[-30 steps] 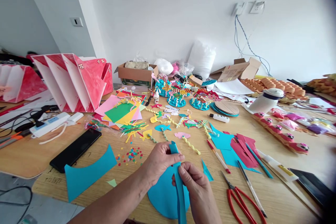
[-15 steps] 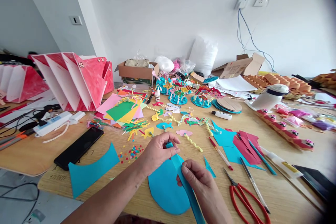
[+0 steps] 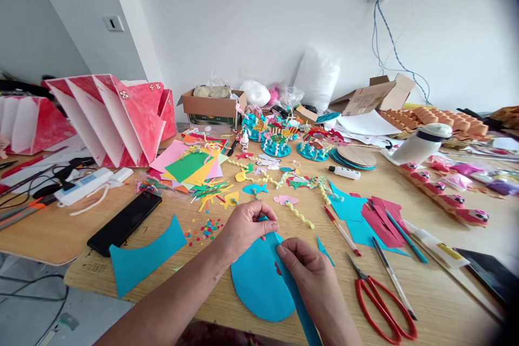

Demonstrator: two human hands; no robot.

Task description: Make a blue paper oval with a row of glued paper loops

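Observation:
Between my two hands stretches a blue paper strip (image 3: 297, 297), its lower end running down toward the bottom of the view. My left hand (image 3: 249, 230) pinches the strip's upper end between thumb and fingers. Lower down, my right hand (image 3: 310, 270) grips the same strip, thumb on top. Beneath them a blue paper disc (image 3: 259, 292) lies flat on the wooden table, partly covered by the strip and hands. A curved blue paper offcut (image 3: 148, 254) rests to the left. Right of my right hand lie red-handled scissors (image 3: 381, 303), and a small blue paper sliver (image 3: 324, 251) is nearby.
A black phone (image 3: 125, 221) lies at left beside a power strip (image 3: 83, 186). Coloured paper sheets (image 3: 188, 167), paper fish (image 3: 255, 189) and decorated blue discs (image 3: 275, 146) fill the back. Pens (image 3: 343, 231) and red paper scraps (image 3: 385, 221) are at right.
The fingers of my left hand have closed further over the strip's upper end, which now shows less. My right hand still holds the strip. The view has shifted slightly.

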